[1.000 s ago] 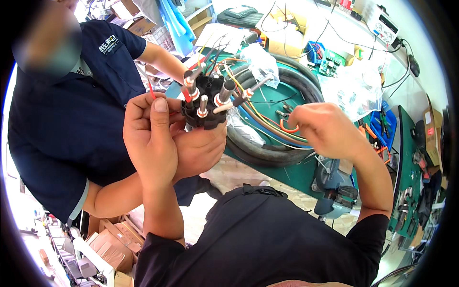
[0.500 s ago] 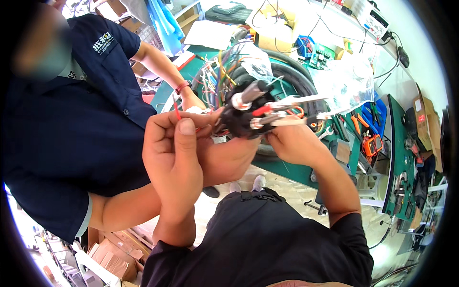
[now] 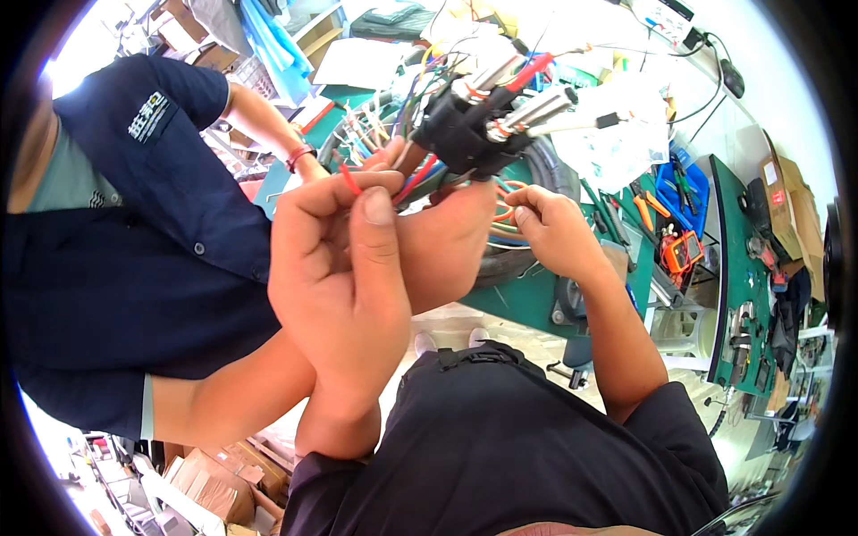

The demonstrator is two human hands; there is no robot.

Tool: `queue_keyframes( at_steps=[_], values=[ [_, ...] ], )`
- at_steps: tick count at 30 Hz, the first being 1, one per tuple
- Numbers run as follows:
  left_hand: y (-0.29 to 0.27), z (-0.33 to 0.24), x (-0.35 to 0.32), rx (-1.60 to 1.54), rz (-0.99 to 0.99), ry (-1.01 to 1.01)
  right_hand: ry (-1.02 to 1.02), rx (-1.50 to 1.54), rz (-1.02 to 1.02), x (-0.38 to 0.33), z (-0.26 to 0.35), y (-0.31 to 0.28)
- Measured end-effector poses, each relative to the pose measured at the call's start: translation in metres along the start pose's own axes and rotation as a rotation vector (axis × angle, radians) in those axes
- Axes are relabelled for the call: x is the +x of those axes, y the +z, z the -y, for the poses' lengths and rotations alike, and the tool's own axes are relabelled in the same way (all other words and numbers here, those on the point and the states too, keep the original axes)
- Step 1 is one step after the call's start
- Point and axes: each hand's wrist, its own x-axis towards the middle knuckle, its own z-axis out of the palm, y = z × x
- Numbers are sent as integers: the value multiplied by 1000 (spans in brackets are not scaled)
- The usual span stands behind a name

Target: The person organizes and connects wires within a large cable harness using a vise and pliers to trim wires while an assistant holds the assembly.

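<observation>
A thin red wire (image 3: 350,177) is pinched between the thumb and fingers of my left hand (image 3: 340,259). Beside it, a co-worker's hand (image 3: 447,237) grips a black connector body (image 3: 465,134), with several silver metal pins and a red-tipped one sticking up and right. Behind the connector, red and other coloured wires (image 3: 416,179) run toward my left hand. My right hand (image 3: 559,232) is right of the connector, its thumb and finger closed at looped orange and green wires (image 3: 508,201). The exact hold there is partly hard to see.
A coil of thick black cable (image 3: 545,165) lies on the green table (image 3: 527,304). To the right are a blue tool tray (image 3: 684,201), orange-handled pliers (image 3: 648,210) and an orange meter (image 3: 684,253). The co-worker in a dark shirt (image 3: 134,295) stands close at left.
The connector has turned and moved up, its pins now pointing more upward. My right hand has drawn away from the pins toward the looped wires. My left hand still pinches the red wire.
</observation>
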Motion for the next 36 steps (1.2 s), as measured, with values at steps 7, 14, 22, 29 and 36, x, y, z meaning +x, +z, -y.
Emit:
queue_keyframes(
  at_steps=[7,14,22,29,36],
  values=[
    [28,-10,-21,214,-114,209,72,-60,17,-30,-24,-42],
    [1,-33,-103,328,220,503,90,-40,-111,-83,-42,-61],
    [-12,-22,-185,265,657,66,200,2,-347,-184,-44,-71],
    [-28,-14,-234,233,748,-16,325,48,-445,-271,-48,-57],
    [-14,-29,-265,272,804,-24,364,61,-454,-318,-65,-61]
  ],
)
